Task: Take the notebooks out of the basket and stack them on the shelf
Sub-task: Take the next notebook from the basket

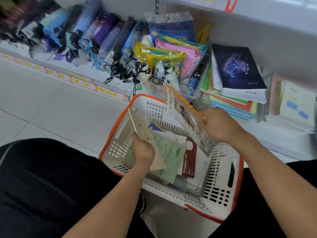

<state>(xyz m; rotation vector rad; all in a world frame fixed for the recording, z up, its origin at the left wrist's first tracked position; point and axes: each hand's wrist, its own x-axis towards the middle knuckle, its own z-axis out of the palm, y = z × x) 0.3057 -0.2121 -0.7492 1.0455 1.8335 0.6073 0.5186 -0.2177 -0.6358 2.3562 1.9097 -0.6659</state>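
A white basket with an orange rim (221,191) stands on the floor between my knees. Inside lie a green notebook (169,157), a dark red notebook (190,162) and others partly hidden. My left hand (143,151) is shut on a beige notebook (145,134), lifted at a tilt over the basket's left side. A clear zip pouch with an orange edge (187,115) is gripped by my right hand (221,124) above the basket's far right corner. On the low shelf (289,133) at the right a dark starry notebook (238,69) tops a stack of notebooks.
Folded umbrellas (96,36) line the shelf at the left. Colourful plastic packets (173,54) sit in a clear bin (192,95) just beyond the basket. A white upper shelf board (274,31) overhangs the notebook stack. Pale tiled floor (42,103) spreads to the left.
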